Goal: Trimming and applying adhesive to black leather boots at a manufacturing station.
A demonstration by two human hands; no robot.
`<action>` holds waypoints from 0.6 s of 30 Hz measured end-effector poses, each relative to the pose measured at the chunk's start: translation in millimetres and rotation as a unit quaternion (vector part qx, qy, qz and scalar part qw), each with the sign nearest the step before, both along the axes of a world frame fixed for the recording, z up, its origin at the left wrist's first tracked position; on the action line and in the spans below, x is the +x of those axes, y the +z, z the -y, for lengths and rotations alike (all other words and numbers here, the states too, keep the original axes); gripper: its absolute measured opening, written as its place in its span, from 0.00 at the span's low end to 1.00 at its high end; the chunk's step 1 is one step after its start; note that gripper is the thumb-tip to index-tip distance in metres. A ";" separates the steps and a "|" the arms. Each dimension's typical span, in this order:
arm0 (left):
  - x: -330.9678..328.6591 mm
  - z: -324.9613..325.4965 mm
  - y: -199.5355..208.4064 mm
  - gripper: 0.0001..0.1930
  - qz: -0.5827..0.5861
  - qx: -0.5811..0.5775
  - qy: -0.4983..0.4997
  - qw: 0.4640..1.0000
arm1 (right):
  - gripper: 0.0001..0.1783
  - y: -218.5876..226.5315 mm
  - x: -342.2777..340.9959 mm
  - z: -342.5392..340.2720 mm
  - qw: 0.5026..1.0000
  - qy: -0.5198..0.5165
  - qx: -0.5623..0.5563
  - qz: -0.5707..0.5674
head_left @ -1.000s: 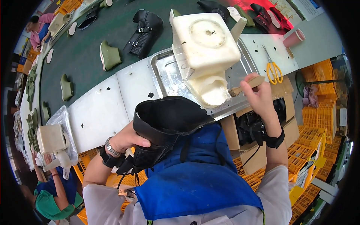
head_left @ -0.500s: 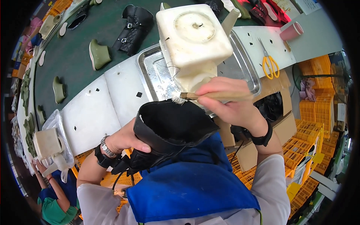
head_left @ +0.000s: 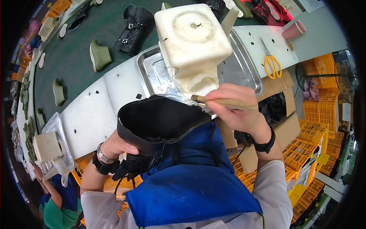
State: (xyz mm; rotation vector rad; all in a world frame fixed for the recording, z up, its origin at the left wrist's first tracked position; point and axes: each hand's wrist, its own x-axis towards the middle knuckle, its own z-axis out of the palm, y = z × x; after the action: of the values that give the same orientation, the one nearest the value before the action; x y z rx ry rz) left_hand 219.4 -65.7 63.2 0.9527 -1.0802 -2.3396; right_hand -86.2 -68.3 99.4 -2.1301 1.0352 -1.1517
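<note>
Black leather-look boot (head_left: pixel 152 124), at the white worktop (head_left: pixel 87 114)'s front edge: left hand (head_left: pixel 117 145) closed on its shaft, some fingers hidden. Wooden white-bristled brush (head_left: pixel 199 99), at boot's far rim: pinched in right hand (head_left: pixel 241 112); light, even strokes advisable.

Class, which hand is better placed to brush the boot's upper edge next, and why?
Probably the right hand: it holds the brush, its bristles near the black boot. The left hand is occupied gripping that boot.

Left hand (head_left: pixel 117 146) gripping, right hand (head_left: pixel 239 109) pinching
</note>
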 end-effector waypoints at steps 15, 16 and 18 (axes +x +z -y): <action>24.8 -7.6 -0.8 0.50 0.040 -0.052 0.038 0.997 | 0.03 -2.1 0.2 -4.0 0.995 -0.008 0.064 0.073; 26.3 -7.8 -0.3 0.50 0.055 -0.091 0.042 0.993 | 0.02 -2.1 0.4 -5.1 0.991 -0.024 0.086 0.102; 29.5 -5.2 3.1 0.50 0.076 -0.162 0.014 0.984 | 0.02 -1.0 0.0 -6.5 0.984 -0.041 0.109 0.131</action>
State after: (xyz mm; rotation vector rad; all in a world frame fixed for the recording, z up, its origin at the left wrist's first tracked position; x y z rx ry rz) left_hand 248.9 -60.6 66.3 1.0222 -1.4446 -2.0096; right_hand -86.2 -61.8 98.4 -1.7281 1.0805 -1.2558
